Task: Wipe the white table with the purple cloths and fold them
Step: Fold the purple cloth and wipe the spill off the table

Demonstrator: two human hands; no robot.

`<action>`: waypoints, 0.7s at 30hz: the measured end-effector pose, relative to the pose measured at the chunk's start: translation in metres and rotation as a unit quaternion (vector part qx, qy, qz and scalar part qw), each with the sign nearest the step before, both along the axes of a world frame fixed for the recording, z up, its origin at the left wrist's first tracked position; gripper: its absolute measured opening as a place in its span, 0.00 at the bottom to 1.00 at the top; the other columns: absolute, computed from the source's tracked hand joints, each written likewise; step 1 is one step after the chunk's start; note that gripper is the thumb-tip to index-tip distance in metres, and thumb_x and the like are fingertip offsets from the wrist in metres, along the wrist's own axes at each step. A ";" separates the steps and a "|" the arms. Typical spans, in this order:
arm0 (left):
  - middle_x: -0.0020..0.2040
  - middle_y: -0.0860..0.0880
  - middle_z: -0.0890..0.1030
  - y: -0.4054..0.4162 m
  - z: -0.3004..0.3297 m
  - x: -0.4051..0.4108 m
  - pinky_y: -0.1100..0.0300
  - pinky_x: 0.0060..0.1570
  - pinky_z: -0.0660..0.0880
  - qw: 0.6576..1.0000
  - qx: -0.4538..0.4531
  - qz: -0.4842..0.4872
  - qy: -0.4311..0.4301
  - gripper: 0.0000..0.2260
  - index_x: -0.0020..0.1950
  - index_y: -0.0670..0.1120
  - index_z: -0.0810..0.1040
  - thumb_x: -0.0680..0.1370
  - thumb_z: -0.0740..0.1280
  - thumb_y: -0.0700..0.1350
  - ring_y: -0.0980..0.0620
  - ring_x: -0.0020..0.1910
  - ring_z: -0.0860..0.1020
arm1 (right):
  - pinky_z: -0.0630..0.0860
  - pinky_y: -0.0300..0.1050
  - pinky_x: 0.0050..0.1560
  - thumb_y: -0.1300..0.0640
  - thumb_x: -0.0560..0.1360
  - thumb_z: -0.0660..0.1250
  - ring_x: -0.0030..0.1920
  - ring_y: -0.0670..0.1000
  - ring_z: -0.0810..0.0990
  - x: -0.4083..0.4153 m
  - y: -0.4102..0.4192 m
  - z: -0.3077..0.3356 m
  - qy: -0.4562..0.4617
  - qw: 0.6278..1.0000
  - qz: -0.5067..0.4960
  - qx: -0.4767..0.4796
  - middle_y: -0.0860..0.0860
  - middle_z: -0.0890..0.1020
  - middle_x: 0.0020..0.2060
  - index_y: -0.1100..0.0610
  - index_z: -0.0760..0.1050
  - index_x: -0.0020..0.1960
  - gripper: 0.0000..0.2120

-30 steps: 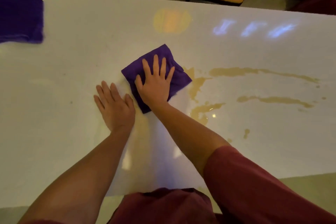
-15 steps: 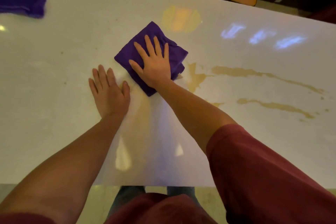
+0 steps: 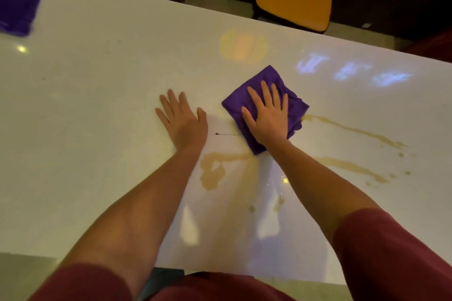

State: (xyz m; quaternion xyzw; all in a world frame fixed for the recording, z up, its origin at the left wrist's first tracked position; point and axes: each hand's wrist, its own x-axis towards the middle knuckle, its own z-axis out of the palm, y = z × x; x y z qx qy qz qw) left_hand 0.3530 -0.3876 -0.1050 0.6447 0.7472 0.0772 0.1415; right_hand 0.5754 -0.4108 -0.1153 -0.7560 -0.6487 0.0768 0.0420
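The right hand (image 3: 267, 117) lies flat, fingers straight and spread, its grip apart, pressing a folded purple cloth (image 3: 291, 98) onto the white bench (image 3: 97, 105). Just left of it the left hand (image 3: 183, 122) rests palm-down on the bare surface, grip apart too. Brown spill streaks (image 3: 352, 129) run right of the cloth; a puddle (image 3: 212, 168) sits below both hands. A second purple cloth (image 3: 18, 5) lies far left.
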 end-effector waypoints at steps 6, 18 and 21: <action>0.83 0.36 0.58 0.000 -0.025 0.015 0.34 0.80 0.51 0.996 0.030 0.032 0.077 0.29 0.81 0.40 0.62 0.83 0.55 0.54 0.34 0.83 0.54 | 0.44 0.68 0.83 0.32 0.82 0.48 0.86 0.61 0.50 0.036 0.060 0.001 0.012 0.996 -0.085 -0.011 0.54 0.55 0.86 0.45 0.58 0.85 0.34; 0.84 0.39 0.57 0.000 -0.017 0.015 0.36 0.81 0.50 0.997 0.027 0.023 0.063 0.26 0.82 0.42 0.62 0.85 0.50 0.49 0.36 0.83 0.52 | 0.45 0.67 0.83 0.34 0.84 0.50 0.86 0.61 0.52 -0.046 0.068 0.006 0.019 0.999 0.038 0.004 0.54 0.58 0.85 0.46 0.60 0.85 0.32; 0.84 0.39 0.58 -0.001 -0.016 0.013 0.36 0.80 0.50 0.998 0.026 0.028 0.050 0.26 0.81 0.42 0.63 0.84 0.51 0.48 0.36 0.83 0.53 | 0.47 0.67 0.83 0.34 0.84 0.52 0.86 0.59 0.52 -0.021 -0.003 0.003 0.016 0.998 0.056 0.013 0.53 0.58 0.85 0.44 0.60 0.84 0.31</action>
